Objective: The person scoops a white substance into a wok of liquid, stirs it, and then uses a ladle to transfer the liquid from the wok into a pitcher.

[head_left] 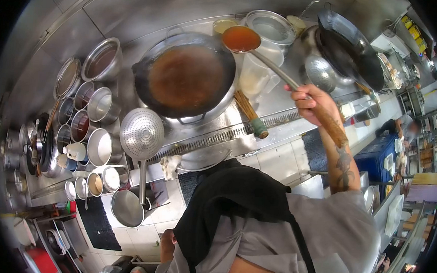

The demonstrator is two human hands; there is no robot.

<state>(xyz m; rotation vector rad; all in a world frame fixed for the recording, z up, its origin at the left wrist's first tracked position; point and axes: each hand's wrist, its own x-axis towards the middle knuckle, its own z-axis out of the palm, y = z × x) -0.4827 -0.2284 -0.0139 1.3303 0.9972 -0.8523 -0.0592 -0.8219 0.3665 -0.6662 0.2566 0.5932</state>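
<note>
My right hand [311,103] grips the long steel ladle [241,39] brimful of orange-brown sauce; any tilt spills it beside the dark wok [185,74]; left hand unseen.

Left hand [168,243], at 6 o'clock, largely hidden behind the apron [234,207]; its grip cannot be told. Shelf items [427,164] at 3 o'clock too small to identify. Bottom-left objects [41,261] cut by frame edge.

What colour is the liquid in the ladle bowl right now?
Orange-red, filling the ladle held by the right hand; it shows best in the head view.
</note>
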